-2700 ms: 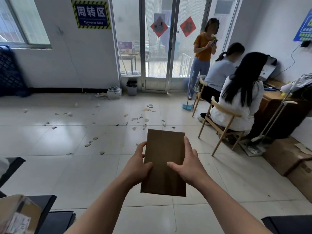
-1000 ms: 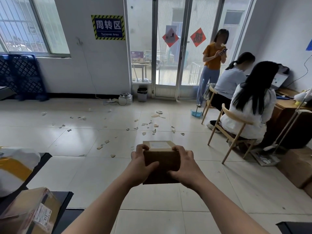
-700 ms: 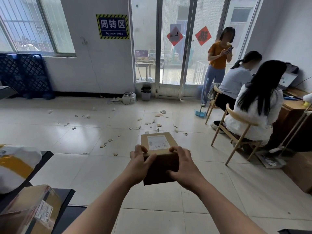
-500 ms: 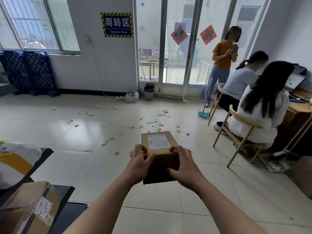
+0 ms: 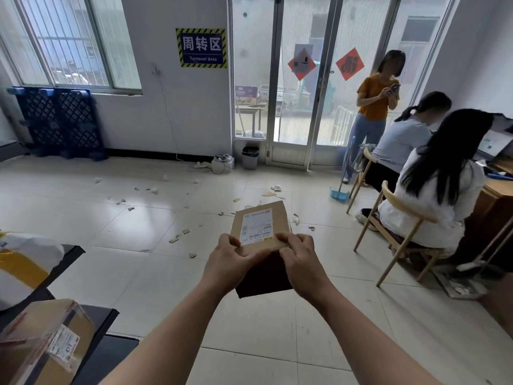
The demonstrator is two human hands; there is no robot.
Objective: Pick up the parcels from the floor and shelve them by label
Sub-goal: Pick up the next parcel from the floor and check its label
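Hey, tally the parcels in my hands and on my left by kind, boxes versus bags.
Cardboard boxes: 2, the held box and the taped box
Bags: 1, the white-and-yellow bag
Total: 3

Paper scraps (image 5: 177, 237) litter the floor (image 5: 69, 212); a grey bin (image 5: 250, 157) stands beside the door (image 5: 290, 154)

1. The parcel (image 5: 261, 226) is brown cardboard; its white label is printed in black, with a small yellow mark.
2. The wall sign (image 5: 201, 48) is blue with white characters inside a yellow-and-black striped border.
3. The paper diamond (image 5: 349, 63) on the glass door is red.
4. The pallet (image 5: 59, 120) under the window is a dark blue lattice.
5. The dustpan (image 5: 339, 194) is light blue and the bin (image 5: 250, 157) is grey.
6. The floor (image 5: 83, 218) is pale cream tile.
7. The bag (image 5: 22, 262) at left is white with a yellow band.
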